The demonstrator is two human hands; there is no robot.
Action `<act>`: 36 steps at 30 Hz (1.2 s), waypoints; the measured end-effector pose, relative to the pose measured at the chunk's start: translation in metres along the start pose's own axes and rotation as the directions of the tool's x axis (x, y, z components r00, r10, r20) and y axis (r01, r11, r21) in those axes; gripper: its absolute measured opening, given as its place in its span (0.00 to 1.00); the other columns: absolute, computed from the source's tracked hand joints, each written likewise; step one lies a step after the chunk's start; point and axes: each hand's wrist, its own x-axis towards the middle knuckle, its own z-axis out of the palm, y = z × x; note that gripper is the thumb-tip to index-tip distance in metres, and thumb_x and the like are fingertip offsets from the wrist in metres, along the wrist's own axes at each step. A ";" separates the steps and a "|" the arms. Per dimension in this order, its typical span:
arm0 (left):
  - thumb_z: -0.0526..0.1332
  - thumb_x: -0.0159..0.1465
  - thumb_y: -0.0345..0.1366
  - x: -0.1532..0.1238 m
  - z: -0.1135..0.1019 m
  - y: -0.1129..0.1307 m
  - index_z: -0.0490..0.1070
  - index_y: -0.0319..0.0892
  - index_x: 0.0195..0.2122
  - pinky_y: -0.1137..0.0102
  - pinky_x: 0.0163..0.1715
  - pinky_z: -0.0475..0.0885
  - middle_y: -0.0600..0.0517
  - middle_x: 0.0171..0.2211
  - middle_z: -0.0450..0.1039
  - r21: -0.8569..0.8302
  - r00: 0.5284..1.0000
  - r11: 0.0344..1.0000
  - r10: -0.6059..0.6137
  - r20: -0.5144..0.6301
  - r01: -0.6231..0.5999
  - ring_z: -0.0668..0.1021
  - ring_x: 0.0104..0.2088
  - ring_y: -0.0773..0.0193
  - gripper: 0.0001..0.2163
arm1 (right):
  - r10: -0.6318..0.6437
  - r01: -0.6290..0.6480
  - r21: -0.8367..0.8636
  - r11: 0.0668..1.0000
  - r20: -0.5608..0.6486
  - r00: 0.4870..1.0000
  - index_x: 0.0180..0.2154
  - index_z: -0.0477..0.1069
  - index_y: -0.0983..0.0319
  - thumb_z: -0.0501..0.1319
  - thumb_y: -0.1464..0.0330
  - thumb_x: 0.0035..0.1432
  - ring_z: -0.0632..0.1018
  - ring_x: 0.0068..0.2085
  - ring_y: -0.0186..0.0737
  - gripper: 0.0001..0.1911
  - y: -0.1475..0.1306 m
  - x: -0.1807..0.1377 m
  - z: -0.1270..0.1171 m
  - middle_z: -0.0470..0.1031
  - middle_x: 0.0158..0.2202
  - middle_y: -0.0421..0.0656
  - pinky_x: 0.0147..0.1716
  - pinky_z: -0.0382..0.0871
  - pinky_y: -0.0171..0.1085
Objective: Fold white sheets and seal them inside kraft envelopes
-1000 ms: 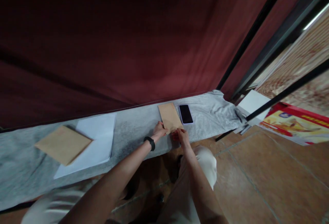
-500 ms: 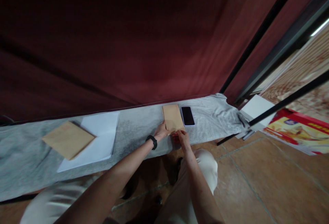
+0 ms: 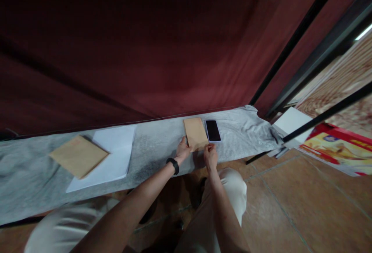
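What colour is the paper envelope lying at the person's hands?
Light tan-brown; the paper envelope shows best in the head view, the only one.

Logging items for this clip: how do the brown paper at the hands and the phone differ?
The brown paper is plain tan; the phone has a dark screen with a pale edge. The brown paper looks larger than the phone. Both lie on the grey cloth.

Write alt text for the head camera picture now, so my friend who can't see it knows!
A person's left hand and right hand are at the near corners of a rectangular tan paper envelope on grey cloth. Right of it lies a rectangular black-screened phone; farther left, another tan paper envelope overlaps white paper.
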 end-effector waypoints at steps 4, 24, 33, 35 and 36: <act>0.65 0.57 0.30 0.004 0.000 -0.002 0.67 0.41 0.57 0.73 0.30 0.68 0.56 0.27 0.74 0.075 0.998 0.997 -0.029 -0.060 0.033 0.77 0.27 0.65 0.25 | -0.057 0.053 -0.076 0.996 -0.044 0.997 0.49 0.73 0.68 0.53 0.65 0.59 0.80 0.42 0.50 0.21 0.002 0.004 -0.005 0.80 0.42 0.55 0.41 0.70 0.41; 0.61 0.61 0.29 -0.011 -0.002 0.018 0.72 0.39 0.53 0.71 0.34 0.68 0.49 0.33 0.78 0.293 0.998 0.956 0.051 -0.048 -0.035 0.78 0.34 0.61 0.17 | -0.208 0.203 -0.179 0.963 -0.012 0.978 0.36 0.78 0.61 0.51 0.67 0.57 0.74 0.31 0.43 0.16 0.003 0.004 -0.007 0.75 0.27 0.43 0.32 0.66 0.36; 0.62 0.60 0.27 -0.023 0.000 0.008 0.73 0.45 0.50 0.70 0.44 0.69 0.48 0.45 0.76 0.395 0.987 0.906 0.159 0.013 -0.151 0.77 0.46 0.58 0.17 | -0.200 0.196 -0.162 0.967 -0.004 0.980 0.34 0.78 0.60 0.51 0.67 0.55 0.74 0.30 0.44 0.16 0.006 0.006 -0.007 0.73 0.25 0.42 0.32 0.67 0.37; 0.61 0.60 0.26 -0.024 0.001 0.005 0.74 0.45 0.49 0.69 0.47 0.69 0.47 0.47 0.75 0.411 0.984 0.896 0.177 0.024 -0.171 0.77 0.48 0.58 0.16 | -0.192 0.190 -0.163 0.968 0.004 0.981 0.35 0.78 0.61 0.50 0.67 0.55 0.74 0.29 0.43 0.17 0.007 0.006 -0.008 0.73 0.25 0.42 0.31 0.67 0.37; 0.61 0.60 0.26 -0.025 0.002 0.004 0.74 0.45 0.49 0.69 0.48 0.69 0.46 0.48 0.75 0.416 0.982 0.891 0.185 0.029 -0.180 0.76 0.48 0.57 0.16 | -0.188 0.187 -0.163 0.969 0.009 0.982 0.36 0.78 0.61 0.50 0.67 0.55 0.74 0.29 0.42 0.17 0.007 0.006 -0.008 0.73 0.25 0.41 0.31 0.67 0.36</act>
